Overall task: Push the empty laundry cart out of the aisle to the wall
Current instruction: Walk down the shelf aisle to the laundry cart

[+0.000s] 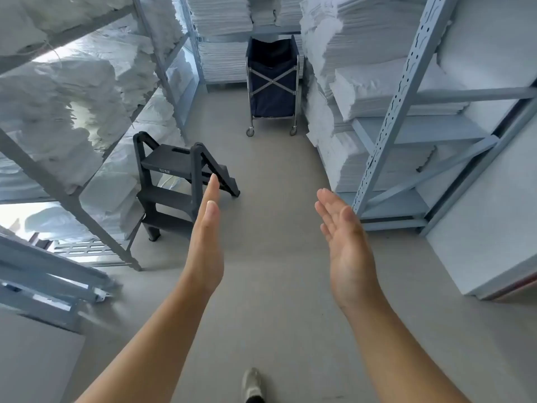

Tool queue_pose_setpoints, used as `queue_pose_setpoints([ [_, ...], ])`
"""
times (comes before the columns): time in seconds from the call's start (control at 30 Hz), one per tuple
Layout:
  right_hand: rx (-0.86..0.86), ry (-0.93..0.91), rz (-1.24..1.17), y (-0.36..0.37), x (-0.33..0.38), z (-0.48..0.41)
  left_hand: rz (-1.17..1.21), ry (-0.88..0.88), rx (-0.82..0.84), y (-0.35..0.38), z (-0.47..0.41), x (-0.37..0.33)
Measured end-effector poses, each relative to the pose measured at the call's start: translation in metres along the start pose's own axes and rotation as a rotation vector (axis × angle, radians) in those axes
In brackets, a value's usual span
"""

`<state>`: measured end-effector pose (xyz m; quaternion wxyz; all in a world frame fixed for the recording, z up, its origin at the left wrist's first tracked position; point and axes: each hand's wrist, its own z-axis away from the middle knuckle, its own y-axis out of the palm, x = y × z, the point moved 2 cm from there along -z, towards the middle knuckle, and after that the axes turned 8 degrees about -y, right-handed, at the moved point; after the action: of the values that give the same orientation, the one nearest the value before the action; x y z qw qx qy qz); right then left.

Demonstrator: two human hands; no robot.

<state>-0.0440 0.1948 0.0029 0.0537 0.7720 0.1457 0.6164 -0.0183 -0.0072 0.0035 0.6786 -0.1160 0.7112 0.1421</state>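
Observation:
The laundry cart [272, 82] stands at the far end of the aisle: a dark blue fabric bag in a metal frame with crossed braces, on small caster wheels. It sits close to the back shelves and beside the right rack. My left hand [207, 237] and my right hand [345, 242] are stretched out in front of me, palms facing each other, fingers straight and holding nothing. Both hands are well short of the cart, with bare floor between.
A black step stool [177, 181] stands on the left side of the aisle. Grey metal racks [386, 135] stacked with white linen [363, 91] line both sides and the back. Loose rack parts [52, 274] lie on the floor at left. My shoe [252, 383] shows at the bottom.

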Motion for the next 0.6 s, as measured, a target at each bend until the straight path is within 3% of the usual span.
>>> queue_pose_setpoints([
  [0.6, -0.002, -0.035, 0.084, 0.041, -0.037, -0.174, 0.01, 0.01, 0.1, 0.0, -0.195, 0.007],
])
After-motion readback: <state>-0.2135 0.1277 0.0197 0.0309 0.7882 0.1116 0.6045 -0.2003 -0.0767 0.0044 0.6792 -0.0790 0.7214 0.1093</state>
